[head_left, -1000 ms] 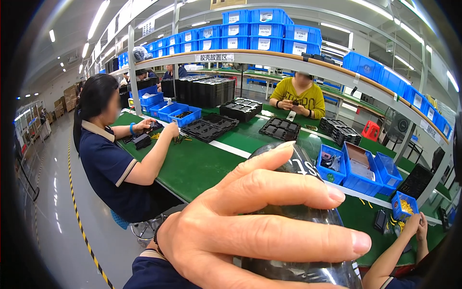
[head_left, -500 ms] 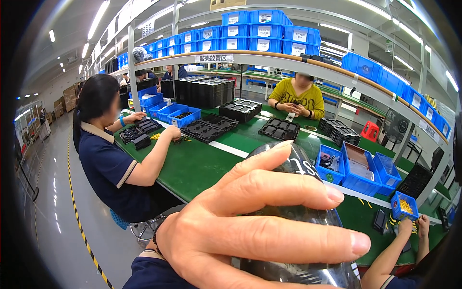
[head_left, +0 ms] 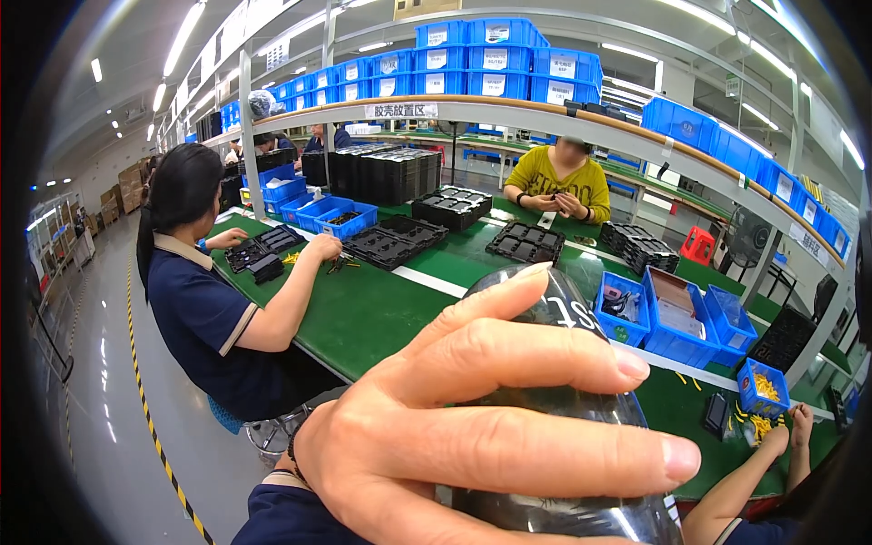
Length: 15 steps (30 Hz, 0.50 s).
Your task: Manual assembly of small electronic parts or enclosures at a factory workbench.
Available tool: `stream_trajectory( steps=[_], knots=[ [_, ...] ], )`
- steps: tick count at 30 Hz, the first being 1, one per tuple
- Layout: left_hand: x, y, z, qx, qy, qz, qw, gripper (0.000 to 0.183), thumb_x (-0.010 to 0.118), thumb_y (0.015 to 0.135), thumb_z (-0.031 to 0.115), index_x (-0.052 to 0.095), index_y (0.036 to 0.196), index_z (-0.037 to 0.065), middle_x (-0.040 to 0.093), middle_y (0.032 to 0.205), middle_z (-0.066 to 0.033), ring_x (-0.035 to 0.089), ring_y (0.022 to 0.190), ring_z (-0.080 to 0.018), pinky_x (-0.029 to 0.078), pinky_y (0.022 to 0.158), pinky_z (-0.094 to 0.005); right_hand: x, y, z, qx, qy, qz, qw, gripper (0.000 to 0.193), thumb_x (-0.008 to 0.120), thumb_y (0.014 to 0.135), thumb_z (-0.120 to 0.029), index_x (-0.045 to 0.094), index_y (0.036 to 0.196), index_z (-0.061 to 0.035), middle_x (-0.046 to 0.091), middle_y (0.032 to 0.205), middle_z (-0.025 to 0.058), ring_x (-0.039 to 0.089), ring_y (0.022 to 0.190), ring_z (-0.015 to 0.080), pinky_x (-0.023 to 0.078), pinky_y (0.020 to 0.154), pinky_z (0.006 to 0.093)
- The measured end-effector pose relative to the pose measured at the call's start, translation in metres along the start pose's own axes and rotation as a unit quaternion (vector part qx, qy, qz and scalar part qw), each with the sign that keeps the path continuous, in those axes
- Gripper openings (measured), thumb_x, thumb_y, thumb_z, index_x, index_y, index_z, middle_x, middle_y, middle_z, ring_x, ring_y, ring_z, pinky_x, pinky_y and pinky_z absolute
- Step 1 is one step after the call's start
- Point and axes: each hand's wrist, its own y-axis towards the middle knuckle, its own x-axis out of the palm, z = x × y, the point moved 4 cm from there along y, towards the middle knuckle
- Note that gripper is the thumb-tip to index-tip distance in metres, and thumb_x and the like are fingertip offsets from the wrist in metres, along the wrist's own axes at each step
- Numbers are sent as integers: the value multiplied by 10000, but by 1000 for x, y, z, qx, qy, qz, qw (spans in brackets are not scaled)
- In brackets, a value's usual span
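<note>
Across the lower middle, my left hand [head_left: 427,418] lies with its back up and its fingers spread and curved over a dark see-through rounded container [head_left: 545,413]. This container is glossy, carries white print and looks like a bottle; it fills the space close to me. The hand's thumb is hidden. A dark band circles the wrist, and a navy sleeve with a light cuff shows below it. My right hand is out of sight. Beyond the container lies a green-topped table [head_left: 354,309].
Co-workers sit at the left [head_left: 209,282], across the table [head_left: 559,182] and at the lower right, where only forearms [head_left: 745,481] show. Black trays [head_left: 395,241], blue bins [head_left: 677,318] and loose yellow pieces [head_left: 763,429] lie about. A shelf of blue boxes [head_left: 495,59] spans above.
The lower-right co-worker's hand has come down from the blue bin, and a heap of yellow pieces now shows on the table. The left co-worker's far hand has shifted left. My hand stays put.
</note>
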Motion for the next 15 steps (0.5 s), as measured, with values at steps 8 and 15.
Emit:
stream_trajectory(
  steps=[8, 15],
  knots=[
    [2, -1, 1, -8, 6, 9, 1000, 124, 662, 761, 127, 554, 806, 165, 620, 776, 95, 623, 806, -258, 405, 970, -540, -2, 0, 1, -1, 0, 0, 1000, 505, 640, 786, -31, 448, 1251, 17, 573, 1123, 164, 627, 778, 160, 561, 611, 282],
    [1, -2, 6, -17, 18, 16, 1000, 122, 659, 764, 126, 549, 807, 159, 619, 772, 97, 624, 801, -256, 407, 969, -538, 1, 0, 0, 5, 7, 2, 1000, 512, 646, 783, -41, 446, 1252, 16, 573, 1124, 163, 623, 768, 155, 562, 615, 285]
  ],
)
